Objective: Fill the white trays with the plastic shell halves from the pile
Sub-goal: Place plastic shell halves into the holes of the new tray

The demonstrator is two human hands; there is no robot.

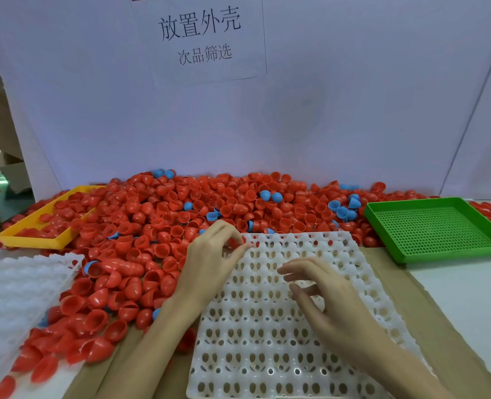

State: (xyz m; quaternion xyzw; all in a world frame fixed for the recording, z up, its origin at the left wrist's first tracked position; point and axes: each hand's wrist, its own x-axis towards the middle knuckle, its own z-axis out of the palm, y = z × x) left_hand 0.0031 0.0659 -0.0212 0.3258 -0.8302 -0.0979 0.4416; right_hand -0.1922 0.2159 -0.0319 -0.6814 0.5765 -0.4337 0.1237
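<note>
A large pile of red shell halves (pixel 163 226), with a few blue ones (pixel 342 210) mixed in, covers the back and left of the table. A white tray (pixel 267 341) with empty egg-shaped cells lies in front of me. My left hand (pixel 212 254) is at the tray's far left corner, its fingertips pinching a red shell half (pixel 234 242) over a corner cell. My right hand (pixel 322 295) hovers over the tray's middle with fingers spread and loosely bent, holding nothing.
A second white tray (pixel 14 298) lies at the left, partly under shells. A yellow tray (pixel 37 239) holding red shells sits at the back left. An empty green perforated tray (pixel 437 228) stands at the right. A white board with a printed sign (pixel 201 36) walls the back.
</note>
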